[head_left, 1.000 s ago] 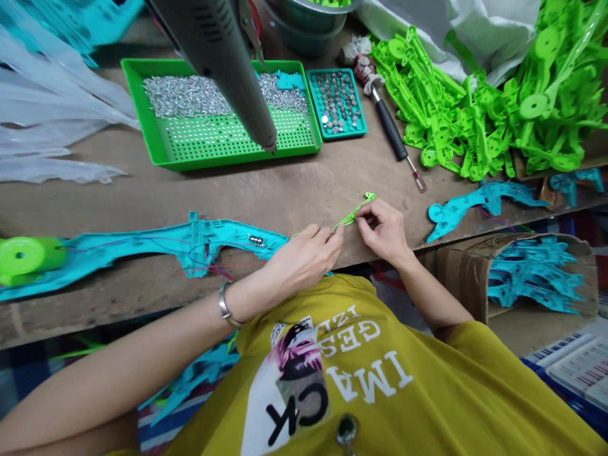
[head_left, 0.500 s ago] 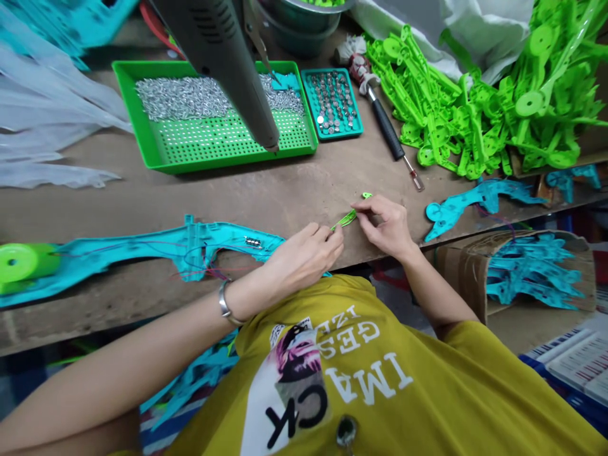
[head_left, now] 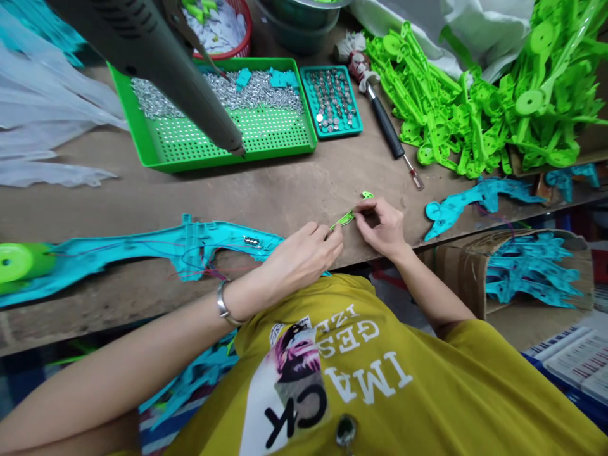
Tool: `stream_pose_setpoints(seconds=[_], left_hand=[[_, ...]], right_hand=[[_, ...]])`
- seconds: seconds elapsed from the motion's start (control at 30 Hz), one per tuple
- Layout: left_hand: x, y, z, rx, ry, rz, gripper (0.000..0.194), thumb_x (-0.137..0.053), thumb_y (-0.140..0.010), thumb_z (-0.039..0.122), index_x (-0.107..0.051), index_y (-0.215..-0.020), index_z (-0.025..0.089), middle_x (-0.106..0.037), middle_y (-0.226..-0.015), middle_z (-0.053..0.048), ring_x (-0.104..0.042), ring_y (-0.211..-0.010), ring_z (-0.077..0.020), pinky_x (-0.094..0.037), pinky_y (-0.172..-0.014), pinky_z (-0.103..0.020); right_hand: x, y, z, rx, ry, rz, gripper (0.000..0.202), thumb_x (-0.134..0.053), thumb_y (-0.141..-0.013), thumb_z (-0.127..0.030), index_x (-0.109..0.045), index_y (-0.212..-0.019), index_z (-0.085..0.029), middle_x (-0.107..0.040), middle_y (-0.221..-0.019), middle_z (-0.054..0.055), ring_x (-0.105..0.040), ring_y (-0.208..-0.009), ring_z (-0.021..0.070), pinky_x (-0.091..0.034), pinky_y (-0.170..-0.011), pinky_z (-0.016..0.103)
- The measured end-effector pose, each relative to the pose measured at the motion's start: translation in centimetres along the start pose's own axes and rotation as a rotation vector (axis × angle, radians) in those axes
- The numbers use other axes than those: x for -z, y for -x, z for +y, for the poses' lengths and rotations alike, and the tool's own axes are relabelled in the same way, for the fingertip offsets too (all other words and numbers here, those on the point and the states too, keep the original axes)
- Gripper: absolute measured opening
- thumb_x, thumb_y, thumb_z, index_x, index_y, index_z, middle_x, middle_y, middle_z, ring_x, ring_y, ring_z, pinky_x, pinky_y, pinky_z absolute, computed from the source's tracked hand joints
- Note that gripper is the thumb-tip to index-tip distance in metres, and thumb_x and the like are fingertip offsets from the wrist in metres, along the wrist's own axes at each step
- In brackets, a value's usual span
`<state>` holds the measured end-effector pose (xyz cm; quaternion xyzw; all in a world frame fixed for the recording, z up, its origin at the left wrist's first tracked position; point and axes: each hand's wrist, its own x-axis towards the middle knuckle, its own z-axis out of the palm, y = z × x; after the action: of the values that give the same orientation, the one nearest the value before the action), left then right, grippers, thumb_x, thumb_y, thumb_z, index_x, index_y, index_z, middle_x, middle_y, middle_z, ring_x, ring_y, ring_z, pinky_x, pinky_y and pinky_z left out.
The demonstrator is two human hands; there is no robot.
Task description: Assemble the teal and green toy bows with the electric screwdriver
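Observation:
A small, slim bright green part (head_left: 346, 218) lies between my two hands, just above the brown table. My left hand (head_left: 306, 254), with a silver bangle at the wrist, is closed on the part's lower left end. On its upper right stretch my right hand (head_left: 380, 225) pinches it between thumb and forefinger. The rounded tip of the part sticks out past my right fingers. Left of my left hand rests a long cyan shell (head_left: 128, 250) with thin wires, a small metal piece and a green drum (head_left: 21, 263) at its far end.
A grey power screwdriver (head_left: 190, 82) hangs over a green tray (head_left: 166, 168) of screws. Beside it are a small teal tray (head_left: 339, 134) of metal pieces, a black-handled screwdriver (head_left: 387, 123) and piled green parts (head_left: 437, 107). A cyan piece (head_left: 489, 196) and a carton (head_left: 468, 278) sit to the right.
The hanging power screwdriver has swung left, uncovering more of the screws and a red basket behind the tray. Both hands keep nearly the same place and hold on the green part.

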<state>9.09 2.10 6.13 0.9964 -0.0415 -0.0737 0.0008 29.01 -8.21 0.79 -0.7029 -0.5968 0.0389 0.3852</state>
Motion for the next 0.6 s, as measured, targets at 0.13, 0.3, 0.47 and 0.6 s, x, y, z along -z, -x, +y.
stream_pose_setpoints(seconds=[0.13,0.3,0.47,0.6], left_hand=[[0.1,0.1,0.0,-0.010,-0.032,-0.001,0.029,-0.043,-0.099,0.011,-0.069,-0.111,0.016,-0.064,-0.136,-0.014,-0.062,-0.093,-0.0256,-0.040,-0.074,-0.040],[0.3,0.3,-0.1,-0.012,-0.007,0.048,0.029,-0.044,-0.097,0.009,-0.069,-0.111,0.014,-0.067,-0.130,-0.014,-0.062,-0.092,-0.0262,-0.042,-0.074,-0.040],[0.4,0.4,0.0,-0.013,-0.010,0.018,0.032,-0.043,-0.098,0.009,-0.070,-0.114,0.015,-0.066,-0.133,-0.014,-0.063,-0.094,-0.0258,-0.042,-0.073,-0.039],[0.5,0.3,-0.1,-0.011,-0.018,-0.024,0.035,-0.039,-0.100,0.011,-0.069,-0.117,0.016,-0.063,-0.139,-0.014,-0.062,-0.097,-0.0258,-0.043,-0.073,-0.039]], right_hand=[[-0.1,0.1,-0.3,0.035,0.037,0.046,0.009,-0.063,-0.088,-0.015,-0.065,-0.092,-0.022,-0.074,-0.083,0.001,-0.069,-0.072,0.0154,-0.058,-0.069,0.028],[0.2,0.3,-0.2,0.141,0.114,0.005,0.011,-0.059,-0.091,-0.013,-0.065,-0.094,-0.022,-0.076,-0.085,0.004,-0.072,-0.078,0.0186,-0.061,-0.074,0.033],[0.0,1.8,0.2,0.240,0.115,-0.055,0.020,-0.054,-0.094,-0.008,-0.067,-0.102,-0.021,-0.079,-0.101,0.010,-0.075,-0.104,0.0225,-0.062,-0.092,0.038],[0.0,2.7,0.3,0.228,0.210,-0.162,0.025,-0.048,-0.099,-0.010,-0.070,-0.098,-0.022,-0.079,-0.113,0.011,-0.072,-0.117,0.0226,-0.059,-0.094,0.037]])
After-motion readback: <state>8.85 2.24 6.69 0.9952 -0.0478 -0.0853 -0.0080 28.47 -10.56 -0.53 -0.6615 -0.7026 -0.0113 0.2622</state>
